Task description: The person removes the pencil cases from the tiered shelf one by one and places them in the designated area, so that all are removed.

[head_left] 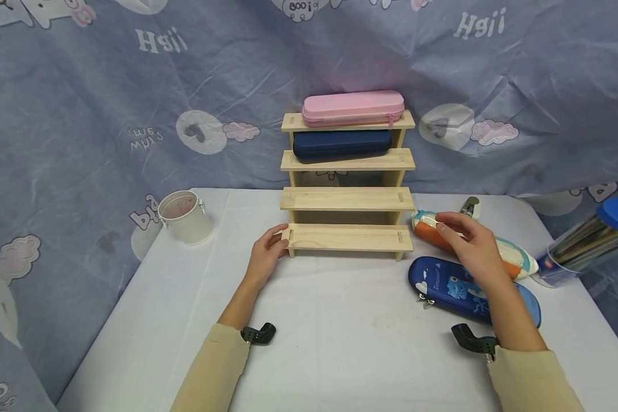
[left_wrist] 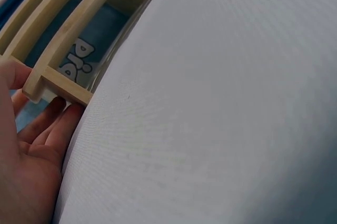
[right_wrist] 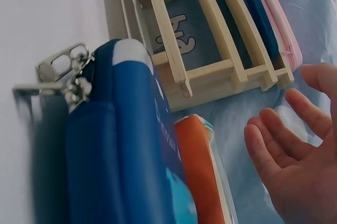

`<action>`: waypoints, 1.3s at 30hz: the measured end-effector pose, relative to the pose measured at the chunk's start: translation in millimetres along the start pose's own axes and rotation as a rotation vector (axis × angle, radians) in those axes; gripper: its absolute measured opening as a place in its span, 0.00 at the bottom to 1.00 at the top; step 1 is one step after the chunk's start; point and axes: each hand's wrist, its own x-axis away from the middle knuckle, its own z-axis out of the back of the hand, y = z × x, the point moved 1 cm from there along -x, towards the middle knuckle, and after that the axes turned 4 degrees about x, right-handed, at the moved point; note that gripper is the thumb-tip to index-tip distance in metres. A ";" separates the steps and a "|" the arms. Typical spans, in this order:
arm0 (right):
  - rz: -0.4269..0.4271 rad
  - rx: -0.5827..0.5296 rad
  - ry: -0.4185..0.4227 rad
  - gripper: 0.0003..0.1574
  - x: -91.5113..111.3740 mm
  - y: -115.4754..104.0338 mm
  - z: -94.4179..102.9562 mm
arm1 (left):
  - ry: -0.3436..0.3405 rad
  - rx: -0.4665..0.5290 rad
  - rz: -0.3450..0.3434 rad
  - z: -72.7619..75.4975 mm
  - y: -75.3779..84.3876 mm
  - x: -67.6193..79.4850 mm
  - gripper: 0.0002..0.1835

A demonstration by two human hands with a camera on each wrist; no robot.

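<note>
My left hand (head_left: 269, 254) grips the left end of the lowest step of a stepped wooden rack (head_left: 347, 198). In the left wrist view its thumb lies at the board's corner and its fingers curl against the end support (left_wrist: 67, 85). The right hand (right_wrist: 303, 148) hovers with loosely bent fingers and holds nothing. Below it lie a blue dinosaur pencil case (head_left: 445, 286) and, behind that, an orange and white pencil case (head_left: 510, 256), partly covered by the hand. A pink pencil case (head_left: 352, 107) rests on the top step, a navy pencil case (head_left: 342, 144) one step lower.
At the left back stands a white pail (head_left: 187, 220). A clear jar with a blue lid (head_left: 589, 243), filled with thin sticks, leans at the right edge. Behind the orange case is a small dark and silver item (head_left: 470, 206). A patterned blue cloth (head_left: 226, 74) hangs behind the white table.
</note>
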 end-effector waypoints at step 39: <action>-0.006 -0.388 0.223 0.26 -43.0 -2.3 -65.1 | 0.001 -0.010 -0.007 0.4 -2.1 -0.7 0.21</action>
